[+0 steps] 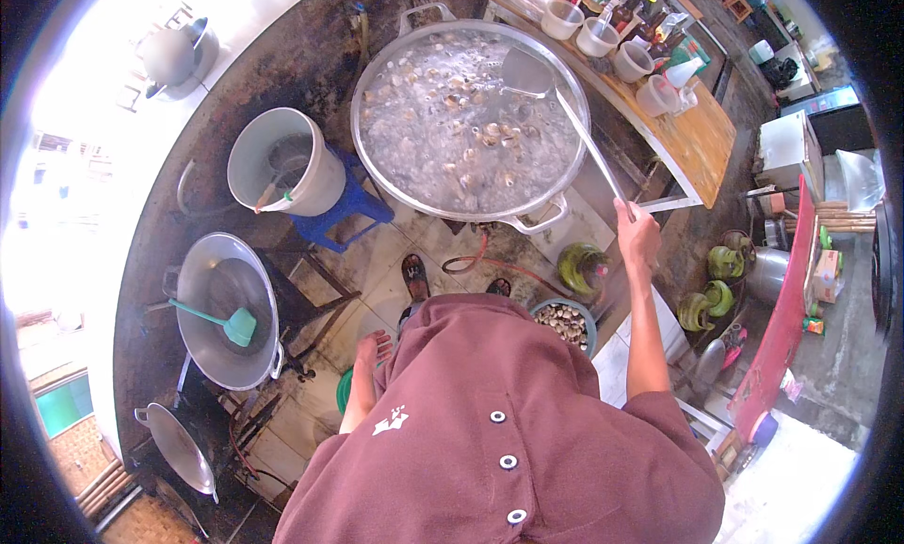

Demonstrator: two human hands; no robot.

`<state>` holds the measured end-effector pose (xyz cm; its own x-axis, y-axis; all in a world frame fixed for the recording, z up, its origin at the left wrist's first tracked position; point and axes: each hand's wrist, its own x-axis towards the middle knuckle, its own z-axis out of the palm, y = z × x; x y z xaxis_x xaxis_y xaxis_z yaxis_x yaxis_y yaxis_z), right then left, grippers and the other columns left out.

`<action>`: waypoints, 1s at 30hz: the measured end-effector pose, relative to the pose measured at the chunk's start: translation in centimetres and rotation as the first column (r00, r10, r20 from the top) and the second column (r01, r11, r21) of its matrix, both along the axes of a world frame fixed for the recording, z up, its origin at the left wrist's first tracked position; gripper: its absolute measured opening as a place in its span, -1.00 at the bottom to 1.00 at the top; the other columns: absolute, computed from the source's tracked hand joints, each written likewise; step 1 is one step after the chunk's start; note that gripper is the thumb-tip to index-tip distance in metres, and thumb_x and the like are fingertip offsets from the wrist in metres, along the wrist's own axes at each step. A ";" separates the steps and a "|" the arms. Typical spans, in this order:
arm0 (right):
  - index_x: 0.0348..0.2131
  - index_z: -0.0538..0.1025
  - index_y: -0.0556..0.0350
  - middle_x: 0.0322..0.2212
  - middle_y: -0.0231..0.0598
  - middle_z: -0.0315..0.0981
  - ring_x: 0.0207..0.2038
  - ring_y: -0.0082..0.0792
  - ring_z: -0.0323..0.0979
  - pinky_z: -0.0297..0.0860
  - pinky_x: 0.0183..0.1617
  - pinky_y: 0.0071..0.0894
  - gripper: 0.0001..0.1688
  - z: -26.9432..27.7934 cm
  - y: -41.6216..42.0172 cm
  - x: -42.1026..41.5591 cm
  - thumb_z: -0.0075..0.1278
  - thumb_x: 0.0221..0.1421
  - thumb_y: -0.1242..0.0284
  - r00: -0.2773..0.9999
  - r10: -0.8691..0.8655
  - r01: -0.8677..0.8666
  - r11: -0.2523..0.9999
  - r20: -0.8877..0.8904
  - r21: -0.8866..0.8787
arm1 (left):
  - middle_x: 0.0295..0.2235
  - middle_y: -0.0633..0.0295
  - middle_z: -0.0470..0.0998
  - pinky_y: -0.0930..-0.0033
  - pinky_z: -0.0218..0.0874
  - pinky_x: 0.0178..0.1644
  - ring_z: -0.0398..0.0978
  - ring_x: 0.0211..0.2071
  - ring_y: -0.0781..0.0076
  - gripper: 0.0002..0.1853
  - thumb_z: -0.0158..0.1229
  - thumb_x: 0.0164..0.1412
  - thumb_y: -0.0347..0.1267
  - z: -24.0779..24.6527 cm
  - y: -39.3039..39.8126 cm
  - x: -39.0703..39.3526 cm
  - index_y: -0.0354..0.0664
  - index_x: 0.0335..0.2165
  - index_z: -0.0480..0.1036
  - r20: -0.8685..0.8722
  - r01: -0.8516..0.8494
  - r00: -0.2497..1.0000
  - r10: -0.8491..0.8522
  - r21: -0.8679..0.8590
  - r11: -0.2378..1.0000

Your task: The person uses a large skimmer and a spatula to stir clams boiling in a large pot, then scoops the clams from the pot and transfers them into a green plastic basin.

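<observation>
My right hand is closed around the handle end of a long metal wok spatula. The spatula's broad blade lies at the upper right inside a large two-handled metal pan, partly in bubbling liquid. Shells, apparently clams or snails, show through the foam. My left hand hangs low beside my shirt with its fingers apart and nothing in it. Near it, a green plastic item is mostly hidden behind my arm. A basin of shellfish stands on the floor by my right side.
A white bucket stands on a blue stool. Left are a large metal wok with a green plastic scoop and a smaller pan. Right are a wooden table with tubs and bottles, a green gas cylinder and an orange hose.
</observation>
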<state>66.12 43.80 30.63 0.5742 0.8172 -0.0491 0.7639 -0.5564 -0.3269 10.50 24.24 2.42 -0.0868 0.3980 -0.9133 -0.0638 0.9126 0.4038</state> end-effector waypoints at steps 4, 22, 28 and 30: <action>-0.30 0.58 -0.01 -0.46 -0.01 0.54 -0.34 0.06 0.51 0.39 -0.29 -0.01 -0.60 0.8 0.1 0.9 -0.08 0.18 0.09 0.987 -0.012 0.000 0.997 0.160 0.077 | -0.11 0.21 0.50 0.21 0.30 -0.18 0.45 -0.20 0.29 -0.53 -0.18 0.26 -0.24 0.1 0.2 -0.1 -0.14 0.09 0.31 0.008 -0.009 1.000 0.009 -0.045 0.999; -0.44 0.51 0.31 -0.53 0.18 0.49 -0.40 0.20 0.47 0.37 -0.31 0.01 -0.64 -4.8 3.1 0.4 -0.11 0.22 0.33 0.951 0.307 -0.308 0.950 -0.034 -0.049 | -0.05 0.18 0.47 0.14 0.26 -0.05 0.43 -0.15 0.22 -0.52 -0.21 0.27 -0.22 -1.5 2.6 -0.5 -0.15 0.08 0.33 0.020 0.068 0.997 -0.069 0.040 0.997; -0.49 0.48 0.28 -0.77 -0.28 0.32 -0.70 -0.50 0.30 0.23 -0.59 -0.32 -0.61 -8.0 1.4 -0.8 -0.09 0.22 0.29 0.917 0.288 -0.294 0.956 -0.277 0.019 | -0.05 0.19 0.47 0.13 0.24 -0.02 0.40 -0.12 0.19 -0.54 -0.21 0.26 -0.24 -3.0 1.5 -2.0 -0.15 0.07 0.33 -0.049 0.410 0.912 -0.407 0.101 0.906; -0.50 0.45 0.25 -0.77 -0.32 0.32 -0.70 -0.51 0.30 0.23 -0.60 -0.35 -0.58 -8.7 1.0 -1.9 -0.11 0.24 0.26 0.893 0.288 -0.293 0.955 -0.346 0.040 | -0.06 0.18 0.47 0.15 0.26 -0.05 0.41 -0.14 0.21 -0.53 -0.21 0.26 -0.24 -3.7 1.5 -2.6 -0.15 0.07 0.31 -0.038 0.370 0.929 -0.369 0.040 0.928</action>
<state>64.26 44.81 21.96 0.2563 0.9430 -0.2121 0.7332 -0.3327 -0.5931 7.89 25.75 -1.31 0.0476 0.4481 -0.8927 0.2872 0.8498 0.4419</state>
